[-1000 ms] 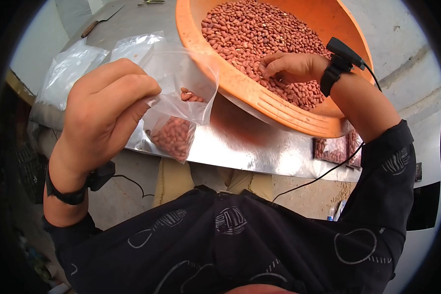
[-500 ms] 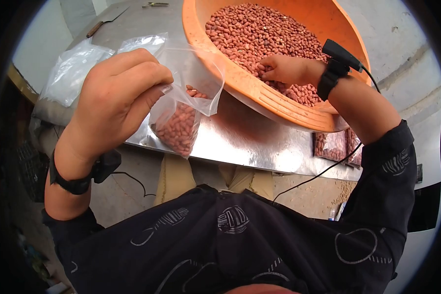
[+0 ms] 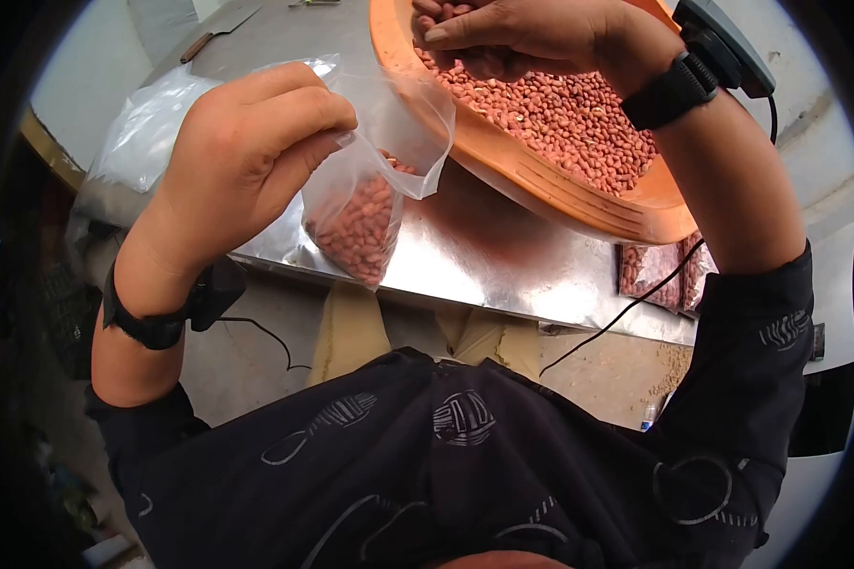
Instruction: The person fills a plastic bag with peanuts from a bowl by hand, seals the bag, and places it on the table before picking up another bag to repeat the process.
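My left hand (image 3: 256,156) pinches the rim of a clear plastic bag (image 3: 427,114), whose mouth gapes to the right. Reddish peanuts (image 3: 359,232) fill the lower part of that bag, which hangs by the table's front edge. My right hand (image 3: 531,36), fingers curled, holds a handful of peanuts (image 3: 439,11) above the left side of a large orange basin (image 3: 541,180). Many loose peanuts (image 3: 579,123) lie inside the basin. Part of the handful is hidden by my fingers and the frame's top edge.
Flat clear bags (image 3: 147,133) lie on the metal table (image 3: 474,261) at left, near a wooden-handled knife-like tool (image 3: 213,36). Filled peanut packets (image 3: 650,275) sit at the right front edge. A black cable (image 3: 617,313) runs from the right side down toward my body.
My right hand has risen out of the peanuts and moved left, now carrying a handful. My left hand keeps its pinch on the bag, which appears slightly higher and further right.
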Action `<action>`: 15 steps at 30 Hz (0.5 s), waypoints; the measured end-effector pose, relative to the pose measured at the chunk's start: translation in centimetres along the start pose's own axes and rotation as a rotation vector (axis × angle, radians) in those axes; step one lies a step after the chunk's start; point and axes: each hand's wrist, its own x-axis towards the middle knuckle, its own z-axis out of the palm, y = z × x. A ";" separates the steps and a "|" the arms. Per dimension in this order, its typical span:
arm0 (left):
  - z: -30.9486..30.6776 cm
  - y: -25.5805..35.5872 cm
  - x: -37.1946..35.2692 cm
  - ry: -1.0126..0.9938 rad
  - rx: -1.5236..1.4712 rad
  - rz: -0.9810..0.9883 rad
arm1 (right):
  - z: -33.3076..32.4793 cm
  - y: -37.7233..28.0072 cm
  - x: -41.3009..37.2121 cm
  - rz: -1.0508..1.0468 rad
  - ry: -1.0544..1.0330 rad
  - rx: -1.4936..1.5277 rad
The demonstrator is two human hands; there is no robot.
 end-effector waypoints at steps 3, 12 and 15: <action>-0.1 0.1 0.1 -0.008 0.011 0.005 | 2.9 -1.7 2.3 0.027 -0.038 -0.253; -0.3 -0.1 0.0 -0.004 0.019 -0.004 | 6.7 -5.5 0.6 0.057 0.022 -0.699; -0.4 0.0 -0.1 -0.008 0.021 -0.005 | 4.5 -4.6 0.1 0.074 0.122 -0.480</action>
